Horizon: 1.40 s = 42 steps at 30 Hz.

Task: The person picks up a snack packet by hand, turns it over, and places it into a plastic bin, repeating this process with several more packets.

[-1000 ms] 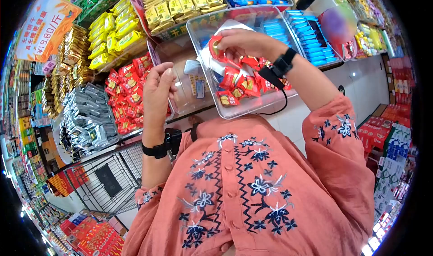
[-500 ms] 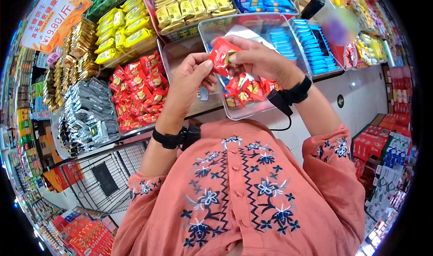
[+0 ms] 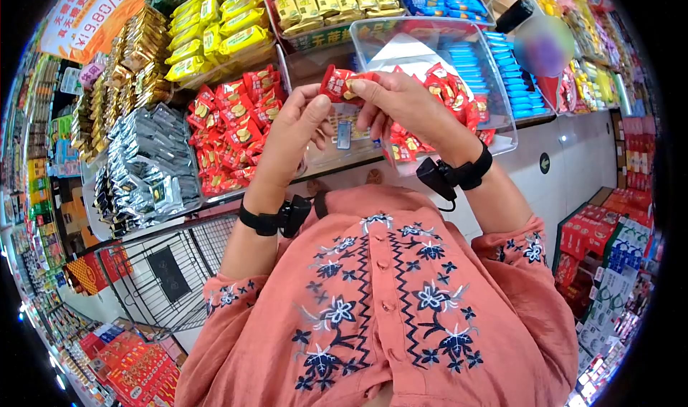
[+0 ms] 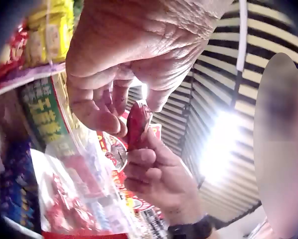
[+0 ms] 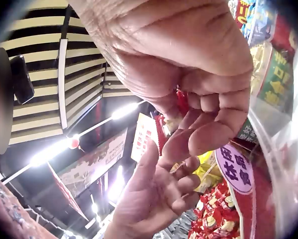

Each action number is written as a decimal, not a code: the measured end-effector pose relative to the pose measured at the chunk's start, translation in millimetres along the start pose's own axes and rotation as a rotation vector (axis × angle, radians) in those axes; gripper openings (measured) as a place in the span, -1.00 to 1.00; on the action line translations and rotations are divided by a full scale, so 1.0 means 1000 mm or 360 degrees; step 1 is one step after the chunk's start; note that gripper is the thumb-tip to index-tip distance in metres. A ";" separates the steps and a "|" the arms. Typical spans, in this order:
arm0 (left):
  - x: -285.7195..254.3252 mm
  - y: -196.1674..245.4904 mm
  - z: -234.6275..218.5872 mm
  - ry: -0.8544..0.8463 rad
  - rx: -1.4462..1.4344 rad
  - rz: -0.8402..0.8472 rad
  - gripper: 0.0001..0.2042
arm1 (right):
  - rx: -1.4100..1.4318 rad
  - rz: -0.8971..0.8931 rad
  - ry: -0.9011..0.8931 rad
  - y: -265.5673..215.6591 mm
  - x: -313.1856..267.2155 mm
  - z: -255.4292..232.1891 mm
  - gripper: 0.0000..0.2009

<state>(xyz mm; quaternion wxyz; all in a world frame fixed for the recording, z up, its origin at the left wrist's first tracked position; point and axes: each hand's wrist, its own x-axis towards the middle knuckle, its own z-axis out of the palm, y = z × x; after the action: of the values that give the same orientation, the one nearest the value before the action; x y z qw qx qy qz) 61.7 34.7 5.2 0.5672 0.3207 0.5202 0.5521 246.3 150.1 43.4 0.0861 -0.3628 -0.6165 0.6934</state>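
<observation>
A red snack wrapper packet is held up between both hands, its long side lying roughly level. My right hand pinches its right end, thumb on the front face. At the other end, my left hand has its index finger and thumb at the packet's edge; in the left wrist view they stand on either side of the packet. Behind the right hand is a clear plastic bin with several similar red packets. Another heap of red packets fills a display compartment left of my left hand.
Silver packets, yellow packets, and blue packets stand in neighbouring compartments. A price sign rises at the far left. A shopping cart is at the lower left, below the display edge.
My right hand has brought the red packet leftward from over the clear bin to the left hand, which moved rightward to meet it. The packet has turned from upright to sideways.
</observation>
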 end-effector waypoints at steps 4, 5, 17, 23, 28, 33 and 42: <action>-0.007 0.003 -0.016 0.0172 0.0192 0.0170 -0.69 | -0.0054 0.0104 -0.0060 -0.001 0.006 0.021 -0.54; -0.010 0.005 -0.021 0.0203 0.0207 0.0161 -0.70 | -0.0092 0.0104 -0.0060 -0.001 0.008 0.025 -0.54; -0.030 0.000 -0.080 0.0478 0.0023 0.0116 -0.79 | 0.0079 -0.0053 0.0066 0.006 0.045 0.091 -0.71; -0.040 -0.007 -0.134 0.0453 0.0242 -0.0023 -0.81 | -0.0027 0.0009 -0.0038 0.022 0.089 0.122 -0.71; -0.045 -0.030 -0.190 0.0720 0.0303 -0.0100 -0.83 | 0.0174 0.0136 -0.0194 0.040 0.124 0.159 -0.66; -0.027 -0.057 -0.269 0.1165 0.0508 0.0010 -0.79 | 0.0167 0.0114 -0.0325 0.027 0.133 0.183 -0.62; 0.006 -0.102 -0.337 0.1363 0.1254 0.0187 -0.76 | 0.0031 0.0222 -0.0284 0.027 0.127 0.175 -0.68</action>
<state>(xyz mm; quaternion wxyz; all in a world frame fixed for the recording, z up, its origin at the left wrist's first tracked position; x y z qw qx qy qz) -227.1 -49.3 -177.4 0.1127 0.2841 0.8505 0.4280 57.0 77.2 -35.7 -0.0142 -0.3408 -0.5881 0.7333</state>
